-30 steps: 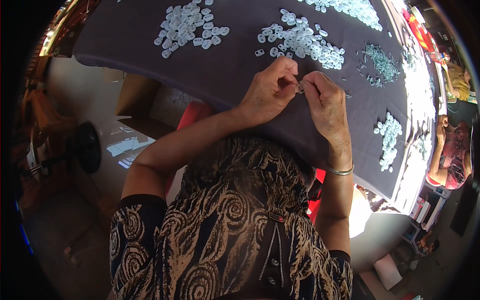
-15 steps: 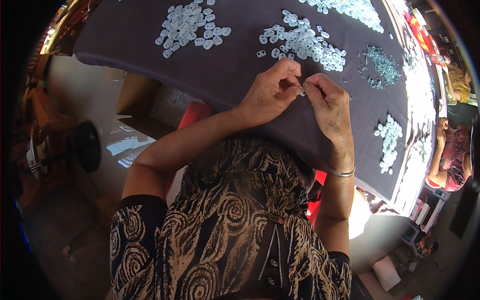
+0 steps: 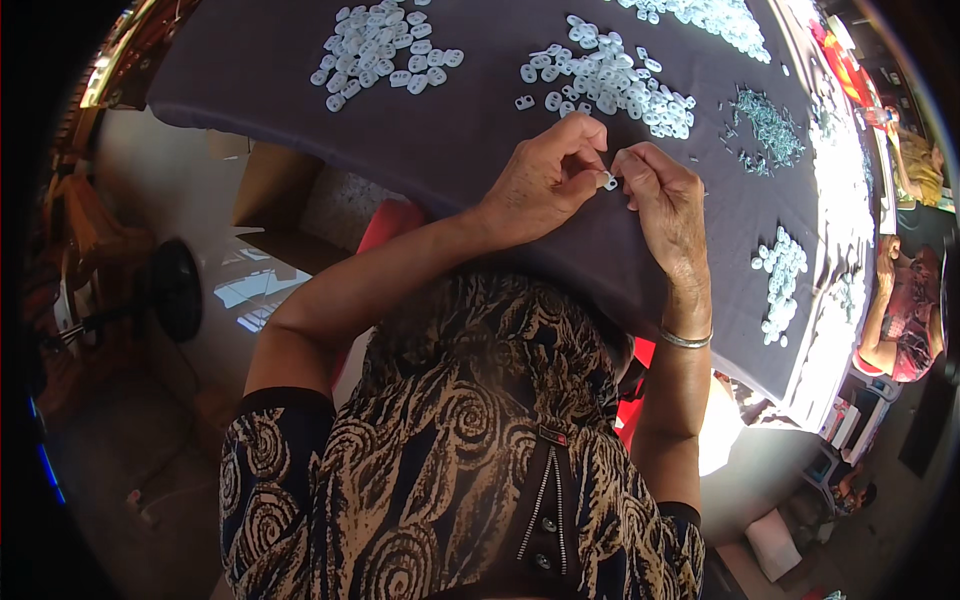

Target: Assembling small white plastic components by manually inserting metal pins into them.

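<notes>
Between the thumb and forefinger of my left hand (image 3: 540, 185) is a small white plastic piece with holes (image 3: 611, 183), held just above the dark tablecloth. My right hand (image 3: 665, 205) is close beside it, thumb and fingertips pinched together. Whatever those fingertips hold, if anything, is too small to make out. Beyond my hands lies a loose pile of white two-holed oval pieces (image 3: 610, 85), and another such pile (image 3: 370, 50) is farther left. A heap of tiny greyish-green metal pins or screws (image 3: 770, 130) lies to the right.
A dark cloth (image 3: 460, 130) covers the table. More white pieces (image 3: 780, 285) lie near its right side, and a larger heap (image 3: 705, 25) at the far edge. An open cardboard box (image 3: 290, 200) stands below on the left. Another person (image 3: 905, 310) sits at the right.
My right hand has drawn slightly away from my left fingertips, so the white piece shows more plainly. The left hand has barely moved.
</notes>
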